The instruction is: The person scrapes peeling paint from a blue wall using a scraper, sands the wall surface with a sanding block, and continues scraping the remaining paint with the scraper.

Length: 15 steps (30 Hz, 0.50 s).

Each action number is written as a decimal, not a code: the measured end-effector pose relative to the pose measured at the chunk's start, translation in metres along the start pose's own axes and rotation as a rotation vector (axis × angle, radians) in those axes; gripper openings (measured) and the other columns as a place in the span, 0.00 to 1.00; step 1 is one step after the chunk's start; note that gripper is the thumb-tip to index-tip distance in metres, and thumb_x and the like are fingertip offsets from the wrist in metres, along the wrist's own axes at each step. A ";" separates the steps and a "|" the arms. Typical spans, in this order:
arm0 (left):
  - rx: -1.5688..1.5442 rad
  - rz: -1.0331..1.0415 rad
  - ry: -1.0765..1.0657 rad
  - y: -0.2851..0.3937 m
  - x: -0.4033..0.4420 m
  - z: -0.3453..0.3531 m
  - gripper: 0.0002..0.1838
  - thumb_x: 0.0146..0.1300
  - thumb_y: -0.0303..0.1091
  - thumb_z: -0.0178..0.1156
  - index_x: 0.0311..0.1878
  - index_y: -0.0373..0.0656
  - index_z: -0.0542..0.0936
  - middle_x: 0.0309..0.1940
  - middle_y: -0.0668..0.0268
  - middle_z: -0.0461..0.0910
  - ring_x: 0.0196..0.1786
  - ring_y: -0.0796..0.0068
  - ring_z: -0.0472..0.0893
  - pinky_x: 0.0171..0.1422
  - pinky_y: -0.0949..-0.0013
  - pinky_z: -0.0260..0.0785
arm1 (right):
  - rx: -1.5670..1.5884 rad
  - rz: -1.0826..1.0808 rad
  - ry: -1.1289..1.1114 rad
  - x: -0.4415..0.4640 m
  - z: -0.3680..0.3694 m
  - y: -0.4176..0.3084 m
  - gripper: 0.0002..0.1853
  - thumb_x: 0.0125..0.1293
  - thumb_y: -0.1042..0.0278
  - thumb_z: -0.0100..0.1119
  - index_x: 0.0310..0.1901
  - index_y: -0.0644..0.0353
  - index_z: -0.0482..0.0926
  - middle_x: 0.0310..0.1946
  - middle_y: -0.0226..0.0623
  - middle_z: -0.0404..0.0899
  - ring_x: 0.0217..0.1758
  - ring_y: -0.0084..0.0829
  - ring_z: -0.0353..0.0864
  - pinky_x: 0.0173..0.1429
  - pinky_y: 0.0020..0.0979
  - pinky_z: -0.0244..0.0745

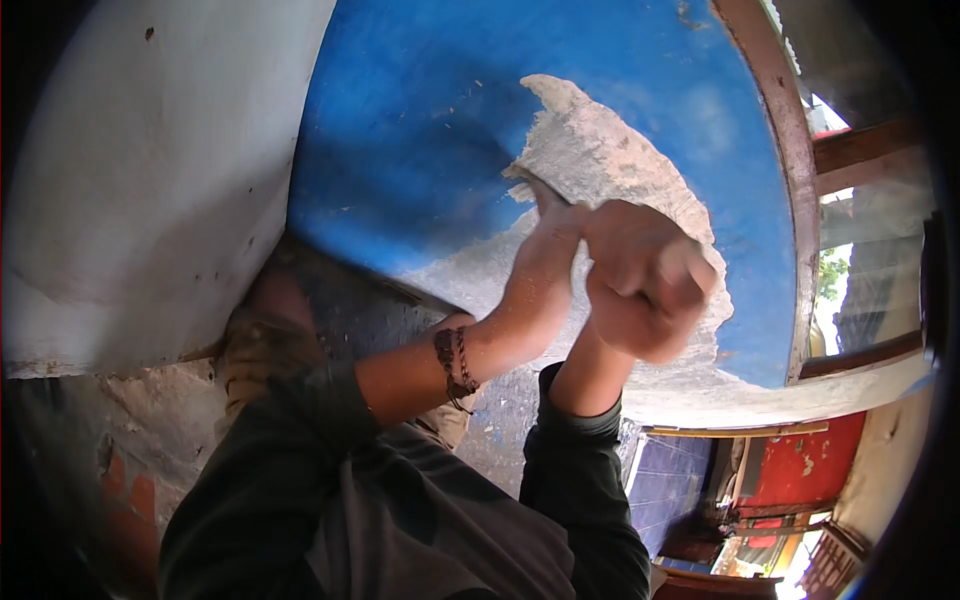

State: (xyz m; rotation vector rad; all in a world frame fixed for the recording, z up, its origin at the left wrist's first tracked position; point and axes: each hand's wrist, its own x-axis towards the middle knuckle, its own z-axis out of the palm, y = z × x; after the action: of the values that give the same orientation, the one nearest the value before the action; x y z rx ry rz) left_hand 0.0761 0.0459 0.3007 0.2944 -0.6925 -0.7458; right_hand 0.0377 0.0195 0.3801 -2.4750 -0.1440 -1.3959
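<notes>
A blue painted wall fills the upper middle, with a large ragged patch of bare pale plaster in it. My left hand, with dark braided bracelets on its wrist, is closed near the left edge of this patch. From its fingers a thin dark blade, apparently a scraper's, points at the torn paint edge. My right hand forms a fist right beside the left one, in front of the plaster. It is slightly blurred, and whatever it grips is hidden by the fingers.
A pale grey wall or panel meets the blue wall at a corner on the left. Right of the patch is a brown wooden window frame with glass. At lower right, a red wall and blue tiles show through an opening.
</notes>
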 end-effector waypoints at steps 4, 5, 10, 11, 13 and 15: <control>0.076 -0.095 0.126 0.002 0.000 0.001 0.15 0.71 0.36 0.38 0.49 0.37 0.71 0.46 0.64 0.71 0.55 0.78 0.68 0.59 0.71 0.61 | 0.259 -0.033 0.167 -0.013 0.009 0.017 0.06 0.43 0.86 0.45 0.21 0.63 0.66 0.17 0.35 0.63 0.19 0.30 0.62 0.25 0.34 0.59; 0.054 -0.379 0.194 0.020 0.003 0.000 0.15 0.71 0.34 0.37 0.51 0.37 0.70 0.48 0.62 0.71 0.54 0.78 0.69 0.59 0.71 0.63 | 0.088 -0.094 0.264 -0.020 0.024 0.024 0.06 0.42 0.87 0.45 0.22 0.64 0.67 0.17 0.34 0.63 0.20 0.30 0.62 0.24 0.34 0.58; 0.245 -0.003 0.022 0.001 -0.011 -0.011 0.15 0.70 0.30 0.36 0.51 0.36 0.70 0.46 0.59 0.74 0.53 0.71 0.71 0.58 0.69 0.64 | -0.135 0.031 0.107 -0.015 0.006 0.000 0.05 0.39 0.84 0.44 0.17 0.63 0.61 0.15 0.34 0.62 0.15 0.27 0.57 0.22 0.31 0.53; 0.463 0.117 -0.086 0.009 -0.003 -0.010 0.14 0.69 0.29 0.37 0.50 0.35 0.71 0.45 0.58 0.74 0.52 0.68 0.72 0.57 0.67 0.64 | 0.502 0.082 0.145 -0.008 0.000 -0.004 0.05 0.40 0.82 0.41 0.16 0.62 0.58 0.15 0.35 0.63 0.15 0.27 0.57 0.22 0.31 0.52; 0.402 0.041 -0.136 0.014 0.003 -0.006 0.13 0.69 0.30 0.38 0.48 0.36 0.71 0.44 0.57 0.74 0.49 0.68 0.73 0.54 0.68 0.66 | 0.390 0.098 0.105 -0.001 -0.003 -0.010 0.06 0.45 0.80 0.42 0.16 0.62 0.59 0.15 0.36 0.63 0.15 0.28 0.58 0.22 0.32 0.54; 0.149 -0.205 0.086 0.008 -0.004 -0.005 0.12 0.69 0.30 0.37 0.45 0.38 0.71 0.41 0.61 0.74 0.47 0.71 0.73 0.51 0.70 0.67 | 0.237 0.130 0.289 -0.027 0.015 0.011 0.08 0.48 0.81 0.42 0.16 0.63 0.59 0.15 0.36 0.63 0.16 0.28 0.59 0.22 0.32 0.54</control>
State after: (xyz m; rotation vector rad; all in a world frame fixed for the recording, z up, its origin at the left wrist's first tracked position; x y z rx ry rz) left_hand 0.0818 0.0550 0.2987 0.5365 -0.6430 -0.8728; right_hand 0.0383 0.0154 0.3473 -2.0326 -0.0784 -1.5611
